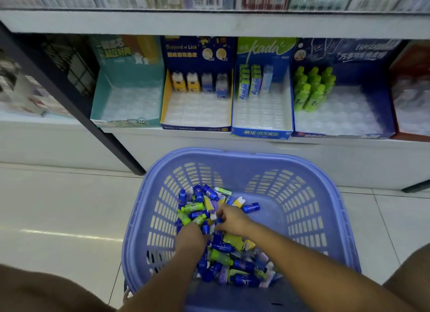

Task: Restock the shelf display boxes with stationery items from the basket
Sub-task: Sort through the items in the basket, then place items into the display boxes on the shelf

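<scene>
picking step: both hands are down in the basket (232,154). the left hand (189,238) has its fingers buried in the stationery items (223,258), so i cannot tell its grip. the right hand (233,222) curls its fingers over blue pieces just ahead of it; pinching or only raking, i cannot tell. the display boxes (260,133) stand well above and beyond both hands. next, i judge: gather 1 kind, lift, match its box.

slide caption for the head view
Left hand and right hand reach into stationery items in a purple basket below display boxes.
</scene>
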The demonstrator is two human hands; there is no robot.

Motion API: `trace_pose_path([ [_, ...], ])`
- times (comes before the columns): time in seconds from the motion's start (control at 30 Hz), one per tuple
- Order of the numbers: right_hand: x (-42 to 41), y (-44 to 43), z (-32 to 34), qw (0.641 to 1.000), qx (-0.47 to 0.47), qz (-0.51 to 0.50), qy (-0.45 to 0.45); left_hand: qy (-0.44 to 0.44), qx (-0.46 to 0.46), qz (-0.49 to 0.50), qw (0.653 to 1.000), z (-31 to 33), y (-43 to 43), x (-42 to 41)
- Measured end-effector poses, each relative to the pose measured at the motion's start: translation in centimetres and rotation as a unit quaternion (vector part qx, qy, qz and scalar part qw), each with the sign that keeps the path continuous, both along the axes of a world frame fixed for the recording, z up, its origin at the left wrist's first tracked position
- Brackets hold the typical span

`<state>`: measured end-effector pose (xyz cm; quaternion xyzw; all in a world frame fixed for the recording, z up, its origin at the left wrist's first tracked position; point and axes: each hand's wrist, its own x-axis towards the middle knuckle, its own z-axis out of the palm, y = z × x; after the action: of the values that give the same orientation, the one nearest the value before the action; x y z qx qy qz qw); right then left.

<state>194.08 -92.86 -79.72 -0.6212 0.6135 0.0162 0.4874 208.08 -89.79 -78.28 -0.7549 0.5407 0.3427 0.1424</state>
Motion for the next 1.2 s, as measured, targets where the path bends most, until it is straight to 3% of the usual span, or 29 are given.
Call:
trace_pose_path([
  [0.1, -2.0, -1.1, 1.7, 0.998, 0.05, 0.036, 0.0, -0.007, 0.002, -0.032, 0.999, 0.0, 0.2, -0.7],
  [0.2, -4.4, -2.0, 4.1, 0.998, 0.054, 0.007, -0.025, -0.002, 0.008, -0.042, 0.999, 0.6, 0.3, -1.3],
  [0.37, -8.2, -2.9, 9.6, 0.984, 0.089, 0.002, -0.152, 0.091, 0.048, 0.021, 0.994, 1.9, -0.6, -1.2],
  [0.43, -9.3, -3.2, 12.1, 0.973, 0.09, -0.026, -0.212, 0.188, 0.08, 0.09, 0.975, 3.1, -1.4, -1.8],
  [0.5, -10.2, -3.5, 14.5, 0.962, 0.072, -0.056, -0.258, 0.303, 0.094, 0.176, 0.932, 5.2, -2.3, -2.8],
  [0.6, -11.6, -3.9, 18.1, 0.952, 0.025, -0.079, -0.293, 0.409, 0.085, 0.199, 0.886, 9.5, -4.2, -4.6],
  [0.73, -12.8, -4.3, 22.3, 0.96, -0.084, -0.069, -0.258, 0.467, 0.044, 0.172, 0.866, 16.1, -6.8, -5.8],
  [0.93, -13.7, -5.0, 25.4, 0.926, -0.205, -0.159, -0.275, 0.429, 0.005, 0.08, 0.9, 23.2, -9.1, -5.3],
  [1.03, -14.7, -6.4, 26.3, 0.904, -0.309, -0.228, -0.189, 0.435, -0.002, 0.052, 0.899, 25.8, -9.8, -4.3],
  [1.2, -15.6, -9.5, 27.5, 0.871, -0.44, -0.216, -0.035, 0.494, 0.013, 0.051, 0.868, 27.4, -10.1, -3.3],
])
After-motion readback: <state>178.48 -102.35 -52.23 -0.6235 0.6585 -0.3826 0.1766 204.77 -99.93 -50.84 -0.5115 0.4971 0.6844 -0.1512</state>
